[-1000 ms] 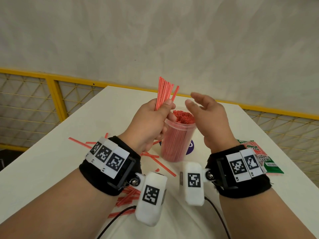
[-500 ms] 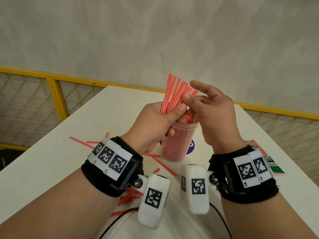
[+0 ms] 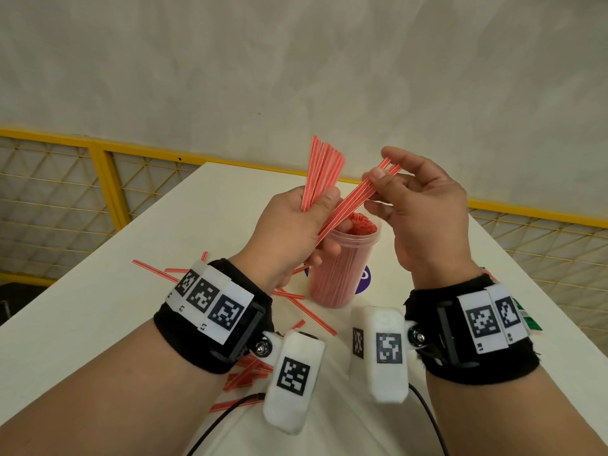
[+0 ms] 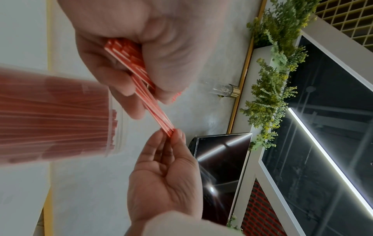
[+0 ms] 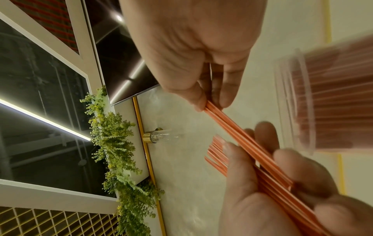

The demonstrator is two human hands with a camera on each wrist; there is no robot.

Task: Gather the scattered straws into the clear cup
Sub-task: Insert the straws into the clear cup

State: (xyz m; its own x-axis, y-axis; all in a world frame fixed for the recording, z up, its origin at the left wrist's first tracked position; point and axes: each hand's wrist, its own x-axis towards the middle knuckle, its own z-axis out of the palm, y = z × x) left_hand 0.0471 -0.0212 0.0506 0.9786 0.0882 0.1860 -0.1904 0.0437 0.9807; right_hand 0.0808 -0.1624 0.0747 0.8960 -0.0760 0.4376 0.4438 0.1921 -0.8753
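Observation:
My left hand grips a bundle of red straws that fans upward above the clear cup. The cup stands on the white table packed with red straws. My right hand pinches the far end of a few straws between thumb and fingers; their near end still lies in my left hand. In the left wrist view the right hand pinches the few straws at their tip. In the right wrist view the right hand holds them over the left hand.
Loose red straws lie on the table to the left of the cup and under my left wrist. A green and red packet lies at the right, mostly behind my right wrist. A yellow mesh fence borders the table.
My right hand came in from beside the cup, took hold of a few straws from the left hand's bundle, and now draws them out to the right, apart from the rest.

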